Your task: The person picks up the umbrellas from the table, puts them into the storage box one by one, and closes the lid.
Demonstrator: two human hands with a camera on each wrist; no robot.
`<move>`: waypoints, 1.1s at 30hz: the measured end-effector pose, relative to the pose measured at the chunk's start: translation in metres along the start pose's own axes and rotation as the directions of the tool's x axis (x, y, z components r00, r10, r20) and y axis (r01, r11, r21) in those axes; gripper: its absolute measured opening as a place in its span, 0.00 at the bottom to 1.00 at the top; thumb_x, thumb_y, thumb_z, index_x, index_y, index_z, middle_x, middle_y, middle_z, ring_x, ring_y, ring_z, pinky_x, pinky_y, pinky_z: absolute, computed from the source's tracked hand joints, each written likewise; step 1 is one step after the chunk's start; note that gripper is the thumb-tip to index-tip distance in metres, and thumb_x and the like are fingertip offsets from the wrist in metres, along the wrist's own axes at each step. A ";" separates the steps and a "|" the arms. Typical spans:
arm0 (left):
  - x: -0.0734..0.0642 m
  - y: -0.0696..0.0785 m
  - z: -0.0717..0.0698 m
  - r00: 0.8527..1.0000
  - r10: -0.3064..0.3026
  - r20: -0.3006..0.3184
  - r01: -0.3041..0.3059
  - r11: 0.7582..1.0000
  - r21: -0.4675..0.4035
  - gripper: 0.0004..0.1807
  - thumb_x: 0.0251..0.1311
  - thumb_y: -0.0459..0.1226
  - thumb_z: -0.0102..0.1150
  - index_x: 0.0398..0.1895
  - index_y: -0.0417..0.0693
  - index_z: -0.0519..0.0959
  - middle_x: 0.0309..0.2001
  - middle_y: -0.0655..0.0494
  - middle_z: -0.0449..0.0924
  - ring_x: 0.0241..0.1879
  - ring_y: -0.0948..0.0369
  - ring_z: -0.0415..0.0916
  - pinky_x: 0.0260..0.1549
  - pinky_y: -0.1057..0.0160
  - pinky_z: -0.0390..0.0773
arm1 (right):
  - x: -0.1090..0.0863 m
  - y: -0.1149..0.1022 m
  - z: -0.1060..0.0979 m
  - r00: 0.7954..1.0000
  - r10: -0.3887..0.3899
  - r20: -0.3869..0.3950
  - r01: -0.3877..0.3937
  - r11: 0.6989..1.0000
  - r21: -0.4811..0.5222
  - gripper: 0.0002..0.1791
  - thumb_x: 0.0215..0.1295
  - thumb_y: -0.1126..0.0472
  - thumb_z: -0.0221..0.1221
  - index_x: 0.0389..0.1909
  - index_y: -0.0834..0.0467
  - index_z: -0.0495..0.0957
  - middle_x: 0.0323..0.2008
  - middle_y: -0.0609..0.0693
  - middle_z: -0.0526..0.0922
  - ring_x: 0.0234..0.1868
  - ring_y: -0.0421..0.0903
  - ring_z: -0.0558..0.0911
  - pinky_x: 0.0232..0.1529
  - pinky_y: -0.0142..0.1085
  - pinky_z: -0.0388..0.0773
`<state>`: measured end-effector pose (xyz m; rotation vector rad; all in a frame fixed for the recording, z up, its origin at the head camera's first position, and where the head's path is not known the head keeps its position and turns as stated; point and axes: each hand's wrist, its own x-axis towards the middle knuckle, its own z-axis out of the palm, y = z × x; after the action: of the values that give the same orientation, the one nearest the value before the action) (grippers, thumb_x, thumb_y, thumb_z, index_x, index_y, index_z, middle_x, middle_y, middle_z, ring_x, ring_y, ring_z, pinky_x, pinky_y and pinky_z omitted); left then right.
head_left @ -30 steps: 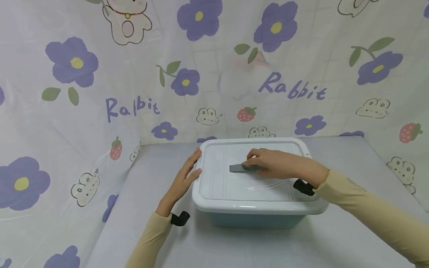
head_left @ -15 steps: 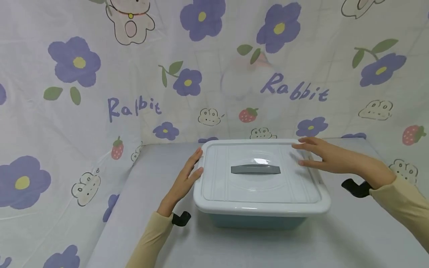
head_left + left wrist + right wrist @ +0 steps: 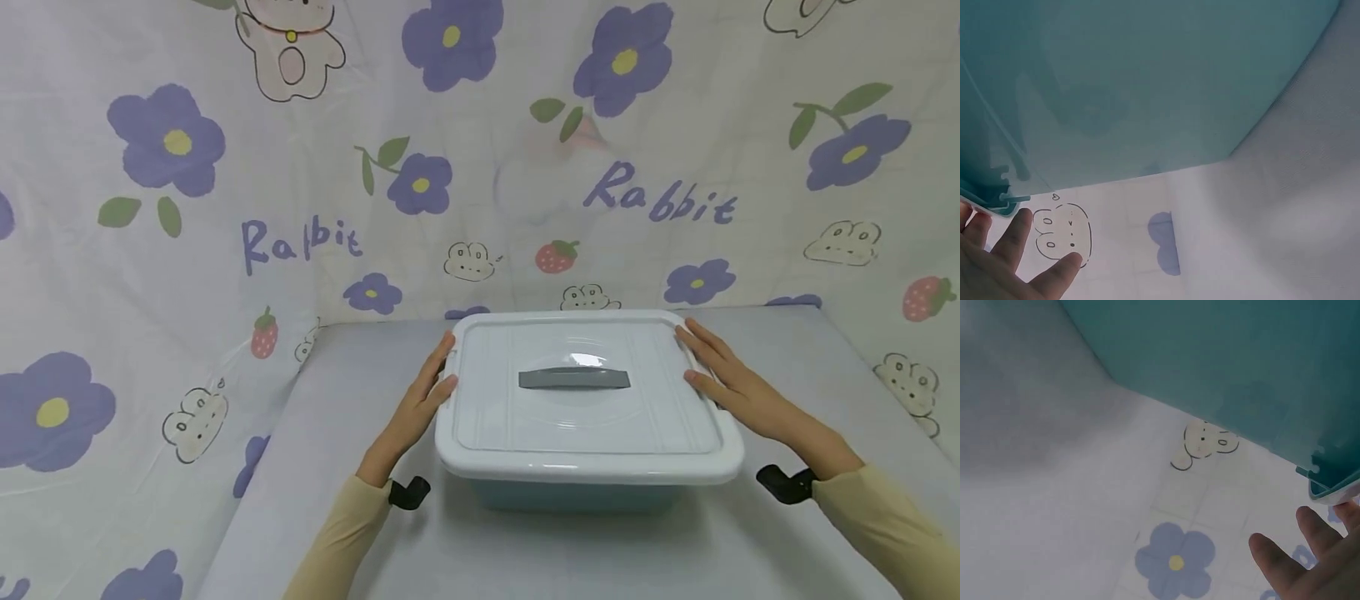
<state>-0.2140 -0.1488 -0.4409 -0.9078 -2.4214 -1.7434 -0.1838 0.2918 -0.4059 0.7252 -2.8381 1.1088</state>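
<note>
A teal plastic storage box [image 3: 577, 495] stands on the table with a white lid [image 3: 495, 417] over its top. A grey handle [image 3: 573, 379] lies across the lid's middle. At the lid's left edge, my left hand [image 3: 411, 417] rests with extended fingers, thumb on the rim. My right hand [image 3: 742, 392] mirrors it at the right edge, fingers along the rim. Both wrist views show the box's teal side wall [image 3: 1135, 94] from close by. In the right wrist view, spread fingers [image 3: 1275, 559] reach up beside the rim corner; the left wrist view shows similar fingers [image 3: 1013, 240].
A pale cloth covers the table [image 3: 570, 558] around the box. Behind and at the sides hangs a white curtain [image 3: 480, 117] printed with purple flowers, rabbits and strawberries. Black wrist cameras [image 3: 785, 484] sit below each hand.
My right hand has let go of the grey handle and moved right, then down onto the lid's right edge. My left hand has stayed at the left edge.
</note>
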 end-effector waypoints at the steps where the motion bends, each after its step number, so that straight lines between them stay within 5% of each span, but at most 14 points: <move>1: 0.000 0.000 0.000 1.000 -0.008 0.000 0.008 1.000 0.004 0.32 0.70 0.35 0.40 0.73 0.46 0.42 0.74 0.49 0.36 0.72 0.54 0.39 0.66 0.43 0.48 | 0.000 0.001 0.002 1.000 -0.003 -0.017 0.003 1.000 0.027 0.34 0.71 0.58 0.45 0.73 0.50 0.41 0.74 0.51 0.34 0.71 0.65 0.39 0.52 0.73 0.48; 6: 0.001 0.004 0.001 1.000 -0.023 0.002 0.023 0.999 0.027 0.32 0.70 0.36 0.39 0.73 0.46 0.42 0.74 0.50 0.36 0.72 0.53 0.39 0.65 0.43 0.48 | -0.001 0.006 0.008 0.997 -0.018 -0.071 0.027 0.991 0.133 0.33 0.72 0.60 0.42 0.73 0.50 0.42 0.73 0.49 0.33 0.71 0.63 0.36 0.53 0.74 0.42; 18: -0.001 0.015 0.003 1.000 -0.001 -0.010 0.003 0.991 0.131 0.31 0.69 0.34 0.40 0.73 0.45 0.45 0.74 0.49 0.40 0.71 0.52 0.44 0.65 0.43 0.50 | -0.004 0.010 0.013 0.993 -0.012 -0.115 0.032 0.984 0.175 0.31 0.71 0.62 0.41 0.73 0.52 0.44 0.73 0.52 0.34 0.71 0.65 0.37 0.53 0.75 0.42; 30: -0.003 0.010 -0.001 1.000 -0.003 -0.004 0.003 0.989 0.147 0.31 0.69 0.34 0.40 0.73 0.45 0.45 0.73 0.48 0.40 0.71 0.51 0.46 0.64 0.42 0.53 | 0.001 0.012 0.018 0.992 -0.039 -0.120 0.064 0.974 0.218 0.31 0.71 0.64 0.41 0.73 0.56 0.44 0.73 0.52 0.33 0.70 0.64 0.35 0.53 0.74 0.40; 33: -0.003 -0.001 -0.005 1.000 -0.004 -0.012 0.006 0.986 0.164 0.31 0.69 0.35 0.41 0.73 0.49 0.46 0.74 0.51 0.41 0.71 0.53 0.45 0.64 0.42 0.53 | 0.003 0.011 0.019 0.992 -0.038 -0.119 0.065 0.969 0.236 0.31 0.72 0.64 0.41 0.73 0.55 0.44 0.73 0.50 0.33 0.70 0.64 0.34 0.53 0.74 0.39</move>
<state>-0.2133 -0.1546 -0.4411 -0.8703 -2.5163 -1.5179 -0.1888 0.2855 -0.4269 0.7163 -2.6046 1.4522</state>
